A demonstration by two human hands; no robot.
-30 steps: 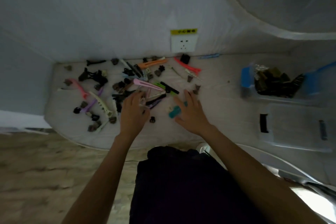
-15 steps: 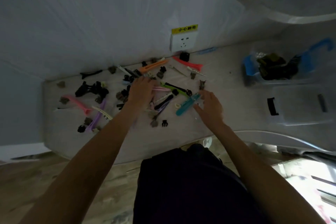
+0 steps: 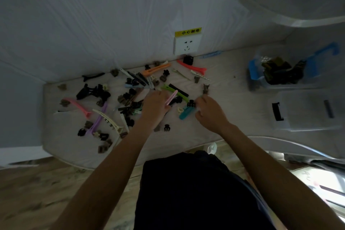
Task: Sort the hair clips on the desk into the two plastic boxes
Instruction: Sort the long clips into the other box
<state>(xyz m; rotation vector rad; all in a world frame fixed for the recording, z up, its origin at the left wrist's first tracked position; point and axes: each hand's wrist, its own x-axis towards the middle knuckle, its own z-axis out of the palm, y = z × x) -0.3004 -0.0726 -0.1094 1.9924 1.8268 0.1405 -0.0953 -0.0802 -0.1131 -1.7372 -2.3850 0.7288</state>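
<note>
Scattered hair clips (image 3: 104,117) cover the desk (image 3: 186,140). Left hand (image 3: 155,107) pinches a pink clip (image 3: 172,97); right hand (image 3: 209,113), fingers curled, touches a teal clip (image 3: 186,113). Light, stiff, slippery plastic: grasp mid-length. Plastic boxes (image 3: 306,112) stand far right.

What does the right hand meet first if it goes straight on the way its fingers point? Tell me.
Most likely the small brown claw clip, lying just beyond the right hand toward the wall; depth is hard to judge in this dim view.
</note>
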